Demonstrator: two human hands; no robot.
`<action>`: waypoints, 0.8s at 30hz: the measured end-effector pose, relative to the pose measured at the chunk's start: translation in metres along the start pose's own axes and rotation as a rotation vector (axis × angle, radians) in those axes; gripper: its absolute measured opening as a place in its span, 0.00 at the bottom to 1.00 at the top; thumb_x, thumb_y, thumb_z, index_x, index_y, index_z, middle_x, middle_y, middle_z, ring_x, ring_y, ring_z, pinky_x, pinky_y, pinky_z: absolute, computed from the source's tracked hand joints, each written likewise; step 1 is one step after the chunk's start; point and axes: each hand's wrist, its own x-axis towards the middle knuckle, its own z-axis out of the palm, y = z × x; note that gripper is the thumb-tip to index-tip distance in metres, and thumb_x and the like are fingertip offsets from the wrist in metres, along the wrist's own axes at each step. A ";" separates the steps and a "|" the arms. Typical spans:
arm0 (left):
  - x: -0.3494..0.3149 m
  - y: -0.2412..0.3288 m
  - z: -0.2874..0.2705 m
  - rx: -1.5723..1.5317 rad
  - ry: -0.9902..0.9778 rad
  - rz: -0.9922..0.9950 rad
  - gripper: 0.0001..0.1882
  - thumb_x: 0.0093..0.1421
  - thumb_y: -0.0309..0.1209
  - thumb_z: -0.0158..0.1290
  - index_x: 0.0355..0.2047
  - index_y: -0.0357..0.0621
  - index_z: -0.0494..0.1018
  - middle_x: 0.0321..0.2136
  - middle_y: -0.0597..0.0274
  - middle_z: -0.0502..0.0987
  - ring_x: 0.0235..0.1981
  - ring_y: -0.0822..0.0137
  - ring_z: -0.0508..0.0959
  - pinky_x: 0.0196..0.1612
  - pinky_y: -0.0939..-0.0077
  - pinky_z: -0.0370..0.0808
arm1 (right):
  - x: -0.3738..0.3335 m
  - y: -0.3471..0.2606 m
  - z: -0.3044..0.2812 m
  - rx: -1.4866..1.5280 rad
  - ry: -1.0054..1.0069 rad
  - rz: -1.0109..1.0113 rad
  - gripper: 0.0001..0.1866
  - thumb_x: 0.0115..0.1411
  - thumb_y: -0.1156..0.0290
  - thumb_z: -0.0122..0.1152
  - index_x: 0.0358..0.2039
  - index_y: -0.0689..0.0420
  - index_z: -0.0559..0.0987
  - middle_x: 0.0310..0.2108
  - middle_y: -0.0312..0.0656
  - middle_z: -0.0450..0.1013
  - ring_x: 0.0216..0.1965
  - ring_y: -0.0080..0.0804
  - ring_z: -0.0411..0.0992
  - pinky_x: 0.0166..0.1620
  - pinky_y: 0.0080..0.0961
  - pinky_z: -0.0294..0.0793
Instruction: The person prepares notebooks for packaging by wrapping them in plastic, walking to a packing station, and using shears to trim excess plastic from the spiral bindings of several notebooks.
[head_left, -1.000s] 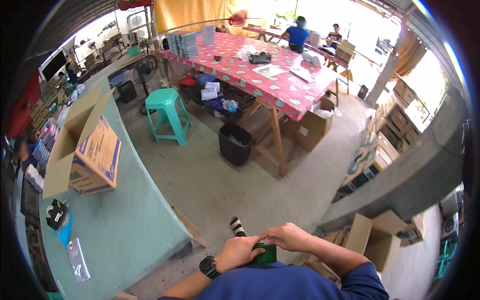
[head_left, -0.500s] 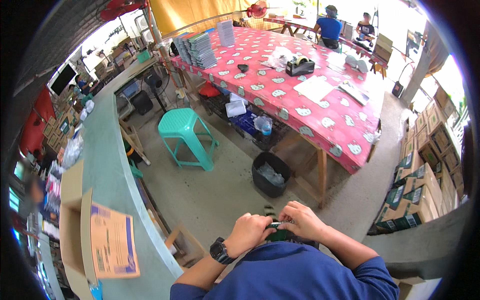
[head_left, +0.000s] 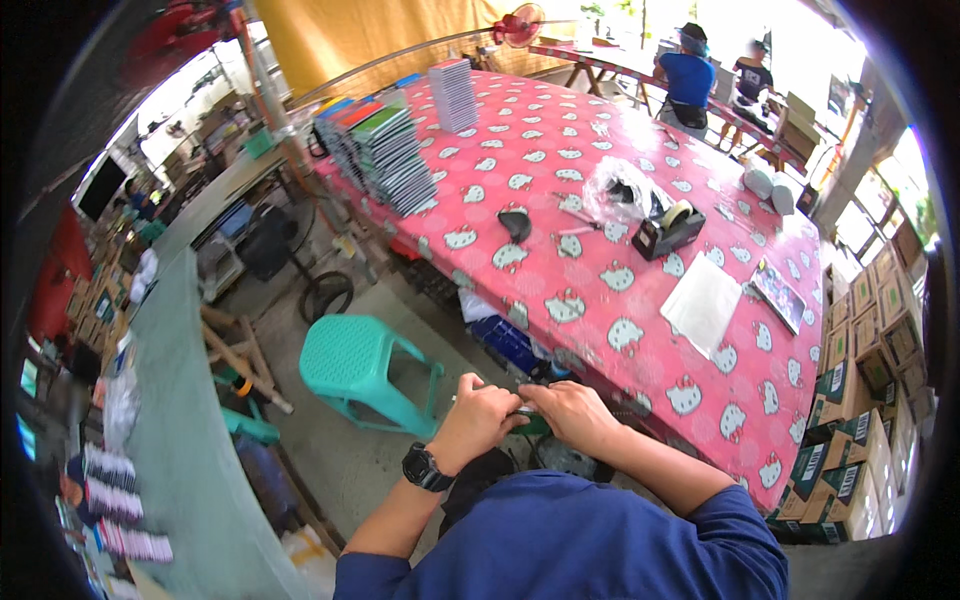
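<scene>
In front of my blue shirt, both hands come together on a small flat piece with green and white parts [head_left: 524,410]; its kind is mostly hidden by my fingers. My left hand [head_left: 480,418], below a black wristwatch, is closed on its left end. From the other side my right hand [head_left: 574,416] pinches it, fingers bent. Just beyond them runs the near edge of a table with a pink patterned cover [head_left: 590,345]. To the left of my hands stands a turquoise plastic stool [head_left: 350,355].
Stacked notebooks [head_left: 390,165] and a pale stack [head_left: 454,98] stand at the table's far left. A tape dispenser [head_left: 670,234], white paper [head_left: 703,304] and a booklet [head_left: 778,296] lie right. A grey-green counter [head_left: 185,420] runs left; cartons [head_left: 850,445] are piled right. Two people sit beyond.
My view has moved forward, so the pink table and the stool are closer. The open carton on the left counter has left view. Both hands still hold the small piece.
</scene>
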 end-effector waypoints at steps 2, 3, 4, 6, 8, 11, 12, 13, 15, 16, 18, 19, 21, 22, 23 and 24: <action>0.041 -0.066 -0.001 0.058 0.043 0.058 0.10 0.48 0.38 0.60 0.27 0.49 0.74 0.20 0.68 0.72 0.28 0.67 0.72 0.46 0.63 0.60 | 0.060 0.037 -0.006 0.046 -0.017 0.207 0.15 0.52 0.74 0.54 0.42 0.57 0.73 0.32 0.46 0.75 0.35 0.45 0.74 0.38 0.36 0.72; 0.064 -0.105 0.002 0.118 0.084 0.108 0.10 0.47 0.38 0.60 0.27 0.49 0.74 0.21 0.69 0.72 0.30 0.68 0.73 0.47 0.61 0.59 | 0.091 0.064 -0.010 0.059 0.018 0.259 0.15 0.52 0.74 0.53 0.42 0.56 0.73 0.33 0.46 0.75 0.36 0.45 0.73 0.40 0.36 0.72; 0.088 -0.150 0.008 0.129 0.110 0.120 0.09 0.46 0.36 0.60 0.27 0.50 0.74 0.23 0.71 0.72 0.32 0.69 0.73 0.50 0.56 0.57 | 0.120 0.103 -0.009 0.005 0.048 0.205 0.17 0.51 0.75 0.52 0.44 0.55 0.73 0.36 0.48 0.74 0.40 0.45 0.72 0.44 0.36 0.71; 0.140 -0.229 0.012 0.187 0.145 0.114 0.08 0.45 0.34 0.60 0.27 0.52 0.74 0.25 0.73 0.72 0.34 0.70 0.72 0.51 0.51 0.56 | 0.168 0.186 0.002 -0.071 0.097 0.159 0.20 0.49 0.77 0.51 0.46 0.54 0.72 0.44 0.50 0.70 0.48 0.45 0.67 0.50 0.37 0.67; 0.186 -0.309 0.020 0.204 0.176 0.131 0.08 0.45 0.33 0.60 0.27 0.54 0.74 0.25 0.74 0.72 0.35 0.70 0.72 0.52 0.50 0.55 | 0.225 0.246 0.015 -0.133 0.142 0.176 0.26 0.46 0.77 0.54 0.49 0.52 0.69 0.58 0.48 0.59 0.56 0.48 0.61 0.54 0.39 0.64; 0.234 -0.376 0.041 0.146 0.083 0.124 0.08 0.44 0.33 0.60 0.27 0.56 0.75 0.27 0.76 0.72 0.37 0.71 0.71 0.55 0.44 0.51 | 0.291 0.293 0.018 -0.373 -0.078 0.219 0.34 0.43 0.74 0.60 0.54 0.49 0.65 0.63 0.46 0.51 0.58 0.51 0.58 0.56 0.40 0.63; 0.244 -0.391 0.050 0.132 0.051 0.159 0.09 0.43 0.34 0.60 0.27 0.57 0.75 0.27 0.76 0.72 0.38 0.72 0.71 0.56 0.42 0.48 | 0.307 0.309 0.022 -0.391 -0.146 0.208 0.42 0.38 0.72 0.64 0.58 0.46 0.61 0.64 0.43 0.48 0.58 0.51 0.57 0.55 0.44 0.63; 0.249 -0.405 0.057 0.117 0.018 0.193 0.09 0.43 0.34 0.60 0.27 0.58 0.75 0.28 0.77 0.72 0.39 0.73 0.71 0.58 0.40 0.45 | 0.314 0.321 0.027 -0.383 -0.151 0.244 0.42 0.38 0.72 0.64 0.58 0.46 0.61 0.64 0.43 0.48 0.58 0.51 0.57 0.55 0.44 0.63; 0.253 -0.423 0.055 0.062 -0.042 0.186 0.10 0.43 0.36 0.61 0.29 0.59 0.75 0.29 0.77 0.71 0.41 0.73 0.70 0.59 0.38 0.40 | 0.337 0.318 0.030 -0.145 -0.389 0.336 0.47 0.34 0.74 0.68 0.59 0.44 0.60 0.64 0.42 0.49 0.58 0.50 0.56 0.55 0.45 0.63; 0.257 -0.431 0.051 0.068 0.018 0.172 0.11 0.44 0.36 0.61 0.29 0.59 0.74 0.29 0.76 0.71 0.42 0.72 0.70 0.59 0.38 0.39 | 0.348 0.311 0.021 -0.240 -0.499 0.383 0.51 0.31 0.73 0.70 0.60 0.43 0.59 0.63 0.41 0.52 0.55 0.48 0.60 0.52 0.44 0.65; 0.262 -0.438 0.047 0.046 0.031 0.103 0.11 0.45 0.36 0.61 0.30 0.57 0.73 0.30 0.75 0.71 0.43 0.70 0.70 0.59 0.40 0.38 | 0.342 0.314 0.017 -0.278 -0.467 0.367 0.52 0.31 0.73 0.70 0.60 0.43 0.58 0.59 0.40 0.57 0.53 0.46 0.61 0.51 0.43 0.65; 0.266 -0.443 0.048 0.023 -0.012 0.090 0.11 0.45 0.36 0.61 0.30 0.57 0.73 0.30 0.75 0.71 0.43 0.70 0.70 0.59 0.40 0.38 | 0.336 0.315 0.014 -0.275 -0.437 0.393 0.49 0.33 0.73 0.69 0.60 0.42 0.59 0.57 0.40 0.59 0.53 0.45 0.62 0.50 0.43 0.66; 0.271 -0.456 0.050 -0.151 -0.079 0.147 0.11 0.44 0.35 0.61 0.29 0.55 0.73 0.31 0.74 0.71 0.44 0.70 0.70 0.58 0.42 0.41 | 0.327 0.316 0.009 -0.244 -0.429 0.483 0.51 0.32 0.74 0.69 0.61 0.42 0.58 0.57 0.40 0.59 0.53 0.45 0.62 0.52 0.42 0.64; 0.269 -0.464 0.052 -0.168 -0.038 0.207 0.10 0.44 0.35 0.61 0.27 0.54 0.73 0.30 0.74 0.71 0.43 0.70 0.70 0.57 0.46 0.43 | 0.329 0.318 0.009 -0.209 -0.404 0.489 0.53 0.31 0.74 0.69 0.61 0.42 0.57 0.57 0.41 0.59 0.53 0.46 0.62 0.53 0.41 0.64; 0.269 -0.468 0.051 -0.169 -0.054 0.197 0.10 0.44 0.35 0.61 0.27 0.54 0.73 0.30 0.74 0.71 0.43 0.70 0.70 0.57 0.46 0.43 | 0.332 0.320 0.006 -0.176 -0.373 0.517 0.53 0.31 0.74 0.69 0.61 0.40 0.56 0.57 0.42 0.58 0.53 0.47 0.62 0.52 0.41 0.64; 0.268 -0.472 0.049 -0.163 -0.005 0.224 0.09 0.44 0.34 0.61 0.27 0.54 0.73 0.29 0.74 0.70 0.43 0.70 0.70 0.57 0.47 0.43 | 0.331 0.320 0.005 -0.151 -0.362 0.528 0.51 0.31 0.73 0.69 0.60 0.40 0.58 0.57 0.43 0.58 0.53 0.47 0.61 0.52 0.42 0.64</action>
